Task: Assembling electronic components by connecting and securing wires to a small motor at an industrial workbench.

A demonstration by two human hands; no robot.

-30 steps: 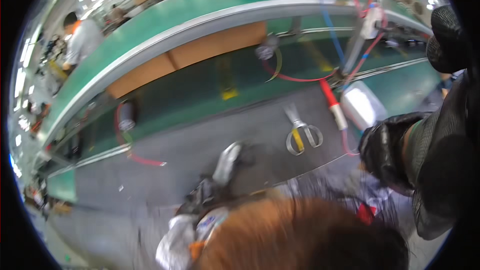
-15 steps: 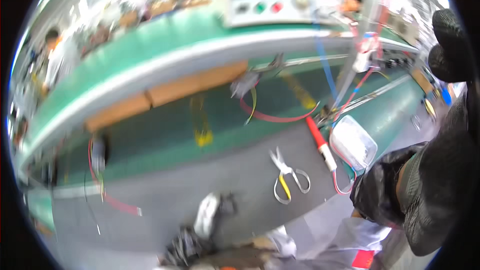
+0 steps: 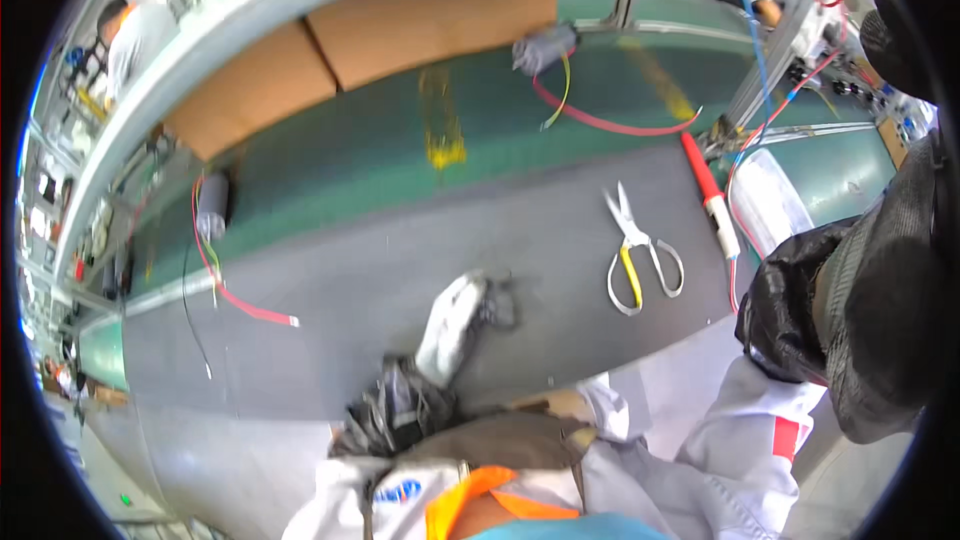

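Note:
My left hand, in a white glove with a black sleeve cover behind it, rests at the near middle of the dark grey mat. Its dark fingertip area is blurred, so I cannot tell whether it holds anything. To its right lie shears with blades apart and one yellow-covered handle loop. My right arm, in a black sleeve cover, reaches up at the right; a large dark mesh shape covers its end, hiding my right hand. Beyond the shears lies a red-and-white probe-like tool with a wire.
Two grey cylinders, one far and one left, trail red and yellow-green leads on the green surface. Brown cardboard panels stand behind. A clear plastic box is at right. Another person is at far left.
My view has tilted down, so the mat, shears and cylinders sit higher in it and the display unit has left the picture. My left hand stays on the mat beside the shears.

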